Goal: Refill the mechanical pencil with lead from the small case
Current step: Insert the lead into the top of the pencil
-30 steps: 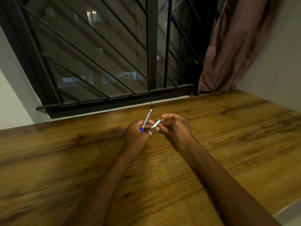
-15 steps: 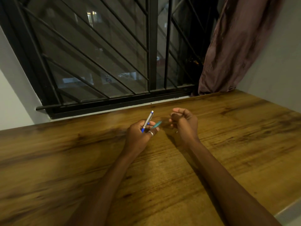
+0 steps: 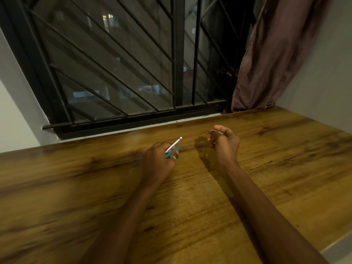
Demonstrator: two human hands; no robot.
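Note:
My left hand [image 3: 158,162] rests on the wooden table [image 3: 80,187] and holds a silver and blue mechanical pencil [image 3: 174,144], which points up and to the right. The same hand also grips a small teal lead case [image 3: 176,149] just under the pencil. My right hand [image 3: 225,143] is off to the right, fingers closed, pinching a thin stick of lead [image 3: 205,133] that juts out to the left of the thumb. The two hands are apart, with bare table between them.
A barred black window frame [image 3: 133,119] runs along the table's far edge. A brownish curtain [image 3: 274,54] hangs at the back right, touching the table. A grey wall stands to the right. The table's near right edge [image 3: 335,244] shows at the bottom corner.
My right hand has pulled away to the right, drawing a lead out of the case. The case stays in my left hand with the pencil and now lies lower.

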